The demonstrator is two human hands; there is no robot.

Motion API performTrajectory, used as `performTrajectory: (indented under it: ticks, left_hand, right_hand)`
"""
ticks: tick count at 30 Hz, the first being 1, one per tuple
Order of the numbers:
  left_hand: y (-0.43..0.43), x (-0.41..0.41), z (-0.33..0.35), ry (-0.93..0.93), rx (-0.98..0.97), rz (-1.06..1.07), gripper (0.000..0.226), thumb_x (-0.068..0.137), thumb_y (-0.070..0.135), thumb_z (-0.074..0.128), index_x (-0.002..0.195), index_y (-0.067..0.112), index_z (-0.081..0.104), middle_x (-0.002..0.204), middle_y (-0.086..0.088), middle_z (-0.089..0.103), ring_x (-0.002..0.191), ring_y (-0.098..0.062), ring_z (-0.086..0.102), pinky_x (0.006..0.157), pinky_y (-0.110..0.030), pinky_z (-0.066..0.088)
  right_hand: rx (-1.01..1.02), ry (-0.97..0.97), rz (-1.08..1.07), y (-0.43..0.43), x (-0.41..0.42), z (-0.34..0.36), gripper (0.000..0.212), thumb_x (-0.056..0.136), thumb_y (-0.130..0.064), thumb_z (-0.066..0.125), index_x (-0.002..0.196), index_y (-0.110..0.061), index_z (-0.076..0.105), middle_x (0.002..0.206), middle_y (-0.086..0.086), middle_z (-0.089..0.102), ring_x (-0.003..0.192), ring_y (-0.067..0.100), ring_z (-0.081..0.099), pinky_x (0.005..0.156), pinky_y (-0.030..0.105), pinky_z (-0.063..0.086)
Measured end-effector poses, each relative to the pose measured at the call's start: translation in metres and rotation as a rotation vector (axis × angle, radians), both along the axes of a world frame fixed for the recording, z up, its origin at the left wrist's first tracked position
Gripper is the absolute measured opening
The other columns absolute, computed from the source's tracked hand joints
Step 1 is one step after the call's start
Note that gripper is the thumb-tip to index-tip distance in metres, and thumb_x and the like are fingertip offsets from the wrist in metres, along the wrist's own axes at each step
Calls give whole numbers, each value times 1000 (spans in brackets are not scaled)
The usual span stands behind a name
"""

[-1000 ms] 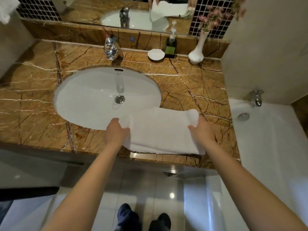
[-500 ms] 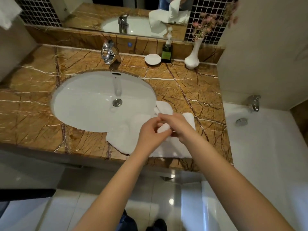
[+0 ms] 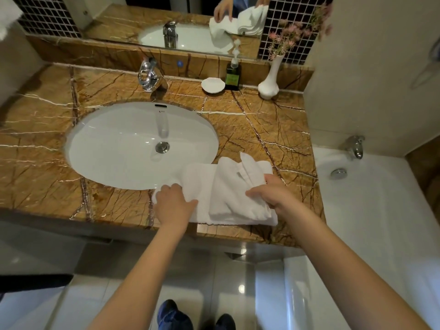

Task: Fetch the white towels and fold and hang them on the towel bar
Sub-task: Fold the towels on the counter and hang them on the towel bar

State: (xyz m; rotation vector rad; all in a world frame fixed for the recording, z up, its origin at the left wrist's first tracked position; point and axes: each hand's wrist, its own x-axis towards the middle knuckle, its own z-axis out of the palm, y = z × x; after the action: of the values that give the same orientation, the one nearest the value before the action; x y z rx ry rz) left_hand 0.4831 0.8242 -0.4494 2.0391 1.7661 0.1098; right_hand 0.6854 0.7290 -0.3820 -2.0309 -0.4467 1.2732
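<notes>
A white towel [image 3: 221,189] lies partly folded on the brown marble counter [image 3: 273,129], just right of the sink and near the front edge. Its right part is doubled over into a thicker bundle. My left hand [image 3: 173,203] rests flat on the towel's left end, fingers together, pressing it down. My right hand [image 3: 273,194] grips the folded bundle at its right side, thumb on top. Part of another white towel [image 3: 8,17] hangs at the top left corner. No towel bar is in view.
A white oval sink [image 3: 114,148] with a chrome faucet [image 3: 148,76] fills the counter's left half. A soap dish [image 3: 212,85], a green soap bottle [image 3: 232,76] and a white vase [image 3: 269,84] stand at the back. A white bathtub [image 3: 371,210] adjoins on the right.
One second ago the towel lay flat with a hand at each end. Then both hands met above it, carrying the left end over. Now the hands are apart again and a folded layer lies on the right.
</notes>
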Motion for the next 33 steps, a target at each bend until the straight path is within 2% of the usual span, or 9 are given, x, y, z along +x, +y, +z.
performTrajectory:
  ticks: [2,4,8,10,14,18,23,30,33]
  left_hand:
    - [0,3,-1,-86,1,-9,20,79,30,64,80,12,56,85,-7,59,83,-26,59,51,-26,37]
    - [3,-1,-1,-143,-16,-3,12,82,23,59,76,13,54,78,-4,59,75,-24,61,47,-23,33]
    - [20,-36,5,-160,53,27,7,81,17,57,87,13,58,83,-2,60,72,-22,59,50,-26,42]
    - [36,-66,10,-94,95,53,12,79,14,58,91,12,59,86,-5,60,75,-25,59,52,-27,42]
    - [72,-127,16,47,146,116,20,76,9,62,95,7,60,91,-15,62,82,-36,61,55,-34,42]
    - [92,-161,15,89,134,214,23,77,11,63,98,5,56,95,-16,60,85,-38,60,58,-37,43]
    - [95,-165,10,95,134,261,29,75,8,63,102,2,53,102,-19,58,90,-41,60,59,-38,42]
    - [106,-163,14,139,97,309,30,77,8,63,105,2,53,105,-21,55,93,-43,58,61,-42,43]
    - [105,-162,17,248,174,266,31,74,6,65,102,1,56,101,-22,57,92,-42,58,64,-44,49]
  right_hand:
    - [14,-4,-5,1,-6,0,48,81,-2,68,126,-6,52,114,6,57,98,23,53,55,24,40]
    - [34,-34,7,4,-10,1,46,83,-2,66,127,-7,50,110,5,53,97,21,50,56,24,39]
    - [87,-112,9,15,-20,2,44,79,2,64,121,-8,53,116,9,59,105,28,57,84,39,51]
    - [86,-166,51,21,-26,0,50,71,-4,67,120,-10,54,115,8,61,107,30,58,89,45,52]
    - [-16,-252,131,25,-31,-15,52,79,-7,70,124,-17,46,112,0,53,103,22,52,82,38,49]
    - [-128,-339,135,24,-35,-34,50,77,-11,72,118,-18,45,108,1,54,100,23,54,86,44,52]
    - [-183,-423,167,23,-40,-47,45,79,-19,70,117,-13,46,104,2,54,89,19,51,63,31,42]
    - [-151,-540,77,14,-16,-46,29,91,-14,56,118,-14,46,103,5,55,84,22,49,68,32,40]
    - [-209,-605,60,-5,4,-46,25,89,-14,56,113,-14,47,100,4,55,82,22,49,68,33,41]
